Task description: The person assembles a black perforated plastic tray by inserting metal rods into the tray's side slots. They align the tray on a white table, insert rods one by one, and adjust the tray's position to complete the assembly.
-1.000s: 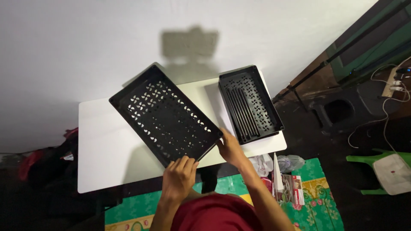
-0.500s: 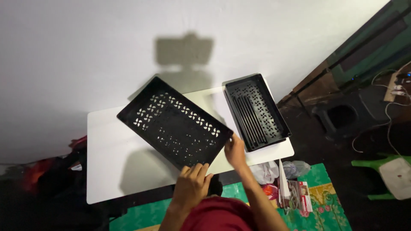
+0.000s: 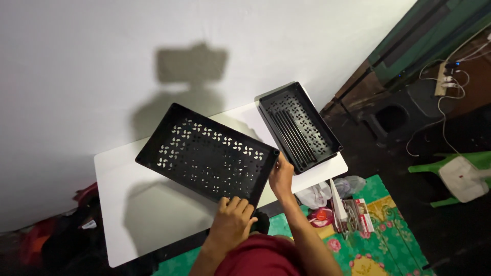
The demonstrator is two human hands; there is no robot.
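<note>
A: Start at the left. What does the left hand (image 3: 232, 220) have?

B: Its fingers (image 3: 236, 204) are curled over the near edge of the large black perforated tray (image 3: 207, 153), gripping the rim. The tray stretches up and away from those fingertips, tilted, with its far end lifted above the white table (image 3: 133, 214).

A: And the right hand (image 3: 281, 176)?

B: It is clamped on the near right corner of the same tray, thumb side on the rim. I cannot tell how far the fingers wrap underneath; the tray hides them.

A: So where could it slip?

B: Both grips sit on one short end, so most of the tray hangs out beyond the fingers. I judge that the weight could lever it down and let the far corner drop onto the table.

A: Anything just right of the right fingers?

B: The smaller black tray (image 3: 298, 125) holding dark rods (image 3: 292, 135) lies close beside them, and its near end seems to overhang the table edge. A swing of the big tray to the right could knock it off toward the bags (image 3: 327, 191) and the green patterned mat (image 3: 378, 240) below.
</note>
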